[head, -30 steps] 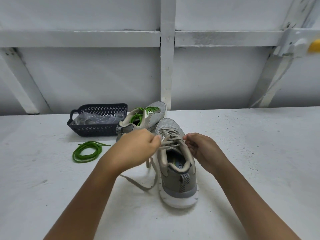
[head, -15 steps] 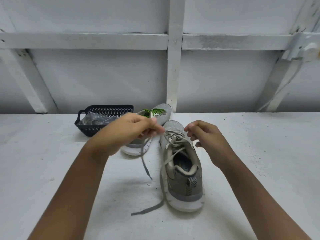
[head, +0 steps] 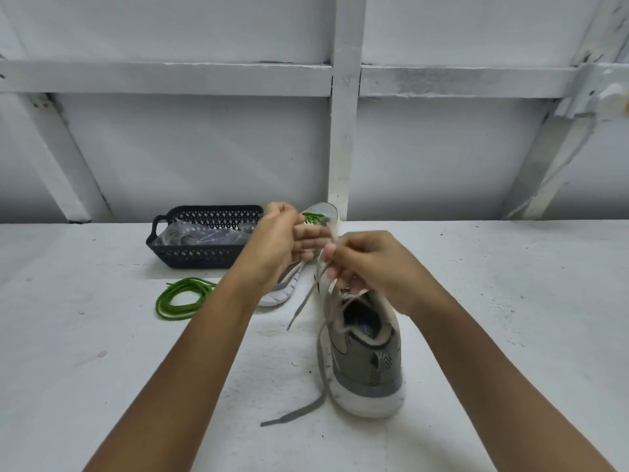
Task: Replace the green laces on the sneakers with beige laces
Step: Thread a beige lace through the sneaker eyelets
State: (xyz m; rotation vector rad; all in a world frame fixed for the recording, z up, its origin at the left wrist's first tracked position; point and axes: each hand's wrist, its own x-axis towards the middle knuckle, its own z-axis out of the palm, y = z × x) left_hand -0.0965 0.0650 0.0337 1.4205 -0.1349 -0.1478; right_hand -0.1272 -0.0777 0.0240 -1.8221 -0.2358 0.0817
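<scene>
Above near sneaker [head: 367, 366]: beige lace [head: 321, 376] pinched by left hand [head: 275, 243] and right hand [head: 374, 264] fingers, taut for threading.
Far sneaker [head: 323, 212]: green-laced, pending.

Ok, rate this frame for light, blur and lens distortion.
Head view: light soft and even, only faint shadows beside the near sneaker; no harsh glare; left hand and right hand smeared by motion where they pinch the beige lace; wide lens splays the wall beams outward; basket and coiled green lace look fairly sharp.
</scene>
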